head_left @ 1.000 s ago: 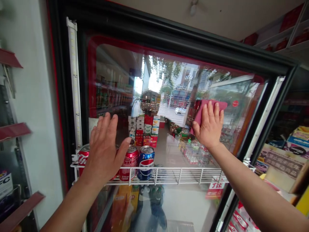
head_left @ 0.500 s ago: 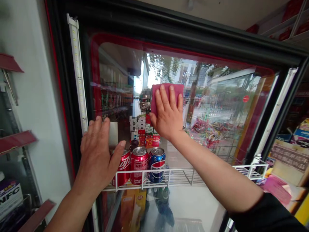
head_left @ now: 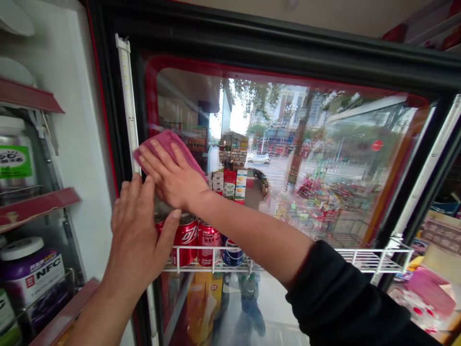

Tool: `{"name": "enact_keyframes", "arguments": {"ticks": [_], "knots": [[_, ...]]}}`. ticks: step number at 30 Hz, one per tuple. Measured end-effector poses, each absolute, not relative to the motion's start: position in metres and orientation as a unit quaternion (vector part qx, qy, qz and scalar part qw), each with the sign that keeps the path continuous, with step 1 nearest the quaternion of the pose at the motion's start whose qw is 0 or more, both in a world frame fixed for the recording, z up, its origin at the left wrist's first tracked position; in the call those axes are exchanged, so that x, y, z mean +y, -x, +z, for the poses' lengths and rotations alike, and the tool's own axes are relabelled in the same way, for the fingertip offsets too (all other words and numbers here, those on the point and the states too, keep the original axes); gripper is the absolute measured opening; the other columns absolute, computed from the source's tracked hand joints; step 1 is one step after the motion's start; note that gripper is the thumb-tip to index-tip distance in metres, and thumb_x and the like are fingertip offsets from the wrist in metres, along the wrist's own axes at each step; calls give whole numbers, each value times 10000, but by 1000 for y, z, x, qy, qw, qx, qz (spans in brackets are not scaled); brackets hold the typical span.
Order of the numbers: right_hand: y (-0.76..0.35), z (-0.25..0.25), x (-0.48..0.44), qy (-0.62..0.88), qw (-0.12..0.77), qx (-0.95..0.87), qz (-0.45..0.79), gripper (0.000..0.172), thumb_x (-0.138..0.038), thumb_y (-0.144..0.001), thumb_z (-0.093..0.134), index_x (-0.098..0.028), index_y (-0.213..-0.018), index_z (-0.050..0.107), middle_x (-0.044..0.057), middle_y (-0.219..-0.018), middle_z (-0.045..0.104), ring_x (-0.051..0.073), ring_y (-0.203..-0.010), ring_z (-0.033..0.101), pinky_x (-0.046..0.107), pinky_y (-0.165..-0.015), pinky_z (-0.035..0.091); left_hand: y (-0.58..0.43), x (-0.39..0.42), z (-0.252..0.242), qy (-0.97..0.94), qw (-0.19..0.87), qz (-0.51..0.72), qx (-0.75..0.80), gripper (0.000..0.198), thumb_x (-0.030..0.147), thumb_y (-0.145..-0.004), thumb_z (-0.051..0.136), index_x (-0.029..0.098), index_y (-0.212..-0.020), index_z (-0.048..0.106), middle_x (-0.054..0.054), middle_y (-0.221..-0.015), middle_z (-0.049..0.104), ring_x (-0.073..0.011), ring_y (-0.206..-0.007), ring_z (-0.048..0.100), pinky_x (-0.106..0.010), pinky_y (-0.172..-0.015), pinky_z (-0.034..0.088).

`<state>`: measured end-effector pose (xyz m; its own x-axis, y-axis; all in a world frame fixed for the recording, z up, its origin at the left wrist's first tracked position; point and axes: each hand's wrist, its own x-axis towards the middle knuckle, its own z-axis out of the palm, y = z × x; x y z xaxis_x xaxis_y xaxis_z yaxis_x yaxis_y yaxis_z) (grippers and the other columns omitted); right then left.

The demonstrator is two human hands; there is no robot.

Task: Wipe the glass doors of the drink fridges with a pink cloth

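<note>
My right hand [head_left: 176, 178] presses a pink cloth [head_left: 164, 138] flat against the left part of the glass door [head_left: 281, 144], near its red inner border. Its fingers lie stretched over the cloth. My left hand [head_left: 135, 230] is open, its fingertips by the white light strip [head_left: 126, 91] and its thumb in front of the cans. Behind that thumb, on a white wire rack [head_left: 363, 259], stand red soda cans [head_left: 209, 242] and a blue Pepsi can [head_left: 232, 252]. My hands and right forearm partly hide the cans.
A black door frame [head_left: 273, 43] surrounds the glass. To the left, shelves with red edge strips [head_left: 39, 209] hold a purple NFC bottle [head_left: 32, 278] and a green-labelled container [head_left: 14, 158]. A street and stacked goods show in the glass. Packaged goods [head_left: 428, 298] lie at lower right.
My right hand has moved the cloth left and slightly down, from the middle of the glass to its left edge. My left hand stays near the same place. The view has shifted slightly.
</note>
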<state>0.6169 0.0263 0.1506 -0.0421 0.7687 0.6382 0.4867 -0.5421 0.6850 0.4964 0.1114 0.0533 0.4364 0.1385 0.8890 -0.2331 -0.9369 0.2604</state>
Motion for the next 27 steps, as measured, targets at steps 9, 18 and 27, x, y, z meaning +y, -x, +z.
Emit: {"name": "enact_keyframes", "arguments": {"ticks": [9,18,27], "knots": [[-624,143,-19,-664,245,519,478,739,-262,-1097,514,-84,-1773,273,143,-1880,166,361,-1755,92,625,-1436,34,-490,79,53,-822,164,544,-18,859,545,-1084,493,306,-1818,117,-103,-1904,124,-455,-1744,150,-757,-1381,210],[-641,138,-148,-694,177,546,435,709,-273,-1110,489,-105,-1769,288,113,-1888,184,310,-1765,88,580,-1455,5,-508,-5,65,-823,169,538,-70,868,547,-1093,489,285,-1820,94,-126,-1899,150,-411,-1751,171,-697,-1400,211],[-642,151,-231,-716,208,521,416,752,-228,-1088,455,-159,-1799,223,61,-1901,137,287,-1770,52,568,-1460,54,-525,-121,47,-836,153,510,-134,700,483,-1081,544,148,-1680,408,-260,-1732,435,-429,-1634,427,-650,-1308,406]]}}
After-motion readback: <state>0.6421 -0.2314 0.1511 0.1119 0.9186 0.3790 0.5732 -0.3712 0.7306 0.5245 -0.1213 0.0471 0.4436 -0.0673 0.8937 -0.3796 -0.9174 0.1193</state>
